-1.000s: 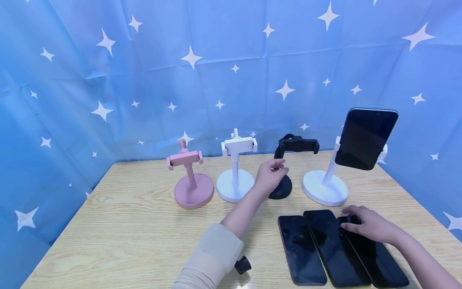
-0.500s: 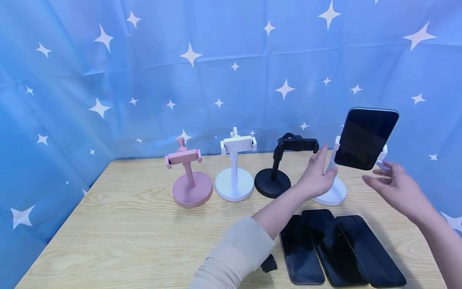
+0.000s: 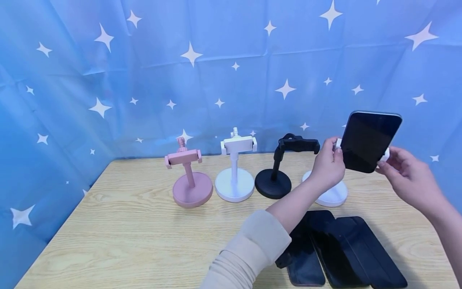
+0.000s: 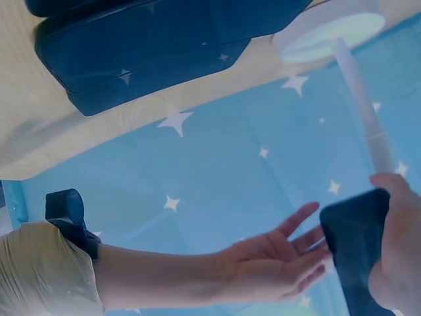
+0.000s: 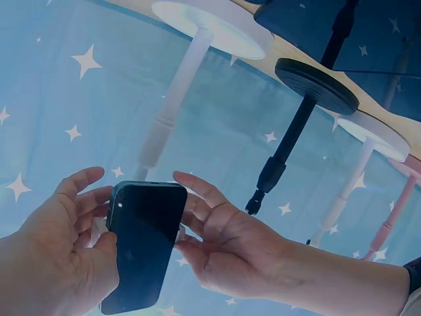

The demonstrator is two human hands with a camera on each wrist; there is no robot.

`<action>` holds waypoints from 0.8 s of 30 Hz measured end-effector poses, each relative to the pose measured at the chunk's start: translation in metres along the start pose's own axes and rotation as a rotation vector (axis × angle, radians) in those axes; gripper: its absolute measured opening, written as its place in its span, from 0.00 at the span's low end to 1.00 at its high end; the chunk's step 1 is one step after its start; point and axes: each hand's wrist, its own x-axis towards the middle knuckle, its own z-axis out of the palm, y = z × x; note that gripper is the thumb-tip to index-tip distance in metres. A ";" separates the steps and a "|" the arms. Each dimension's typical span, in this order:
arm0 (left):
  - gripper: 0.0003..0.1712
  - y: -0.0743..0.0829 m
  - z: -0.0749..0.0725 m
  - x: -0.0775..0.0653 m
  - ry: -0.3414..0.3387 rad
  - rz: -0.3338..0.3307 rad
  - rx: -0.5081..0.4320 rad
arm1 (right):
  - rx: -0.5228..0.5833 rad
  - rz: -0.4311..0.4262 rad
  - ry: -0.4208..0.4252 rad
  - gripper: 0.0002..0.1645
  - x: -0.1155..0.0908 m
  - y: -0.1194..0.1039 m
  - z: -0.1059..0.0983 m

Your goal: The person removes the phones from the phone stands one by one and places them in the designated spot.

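A dark-screened phone (image 3: 371,141) sits in the clamp of the rightmost white phone stand (image 3: 333,194), tilted slightly. My left hand (image 3: 327,163) grips the white clamp end at the phone's left edge, fingers behind and thumb in front. At the other edge, my right hand (image 3: 413,178) pinches the opposite clamp end between thumb and fingers. Both hands flank the phone (image 5: 146,243) in the right wrist view. My left forearm covers part of the stand's post and base in the head view. From the left wrist, the phone (image 4: 358,243) partly hides behind my left hand (image 4: 398,243).
Left of the hands stand a black phone stand (image 3: 273,183), another white one (image 3: 234,185) and a pink one (image 3: 193,189). Three phones, including a dark one (image 3: 371,253), lie side by side on the wooden table (image 3: 144,241) below my arms. A starry blue curtain (image 3: 231,80) hangs behind.
My left hand has moved right from the black stand to the white stand's clamp. My right hand has risen from the phones on the table to the clamp's other end. The mounted phone has shifted slightly.
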 end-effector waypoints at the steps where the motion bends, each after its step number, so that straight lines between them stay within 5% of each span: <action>1: 0.18 0.000 0.000 -0.001 0.003 0.003 0.005 | -0.008 -0.012 0.002 0.23 0.000 0.000 0.000; 10: 0.18 -0.008 -0.002 -0.007 0.019 0.067 0.016 | -0.133 -0.016 0.065 0.15 -0.005 -0.002 -0.002; 24: 0.18 -0.009 -0.009 -0.011 -0.043 0.122 -0.088 | -0.130 -0.092 0.187 0.16 -0.008 -0.006 0.006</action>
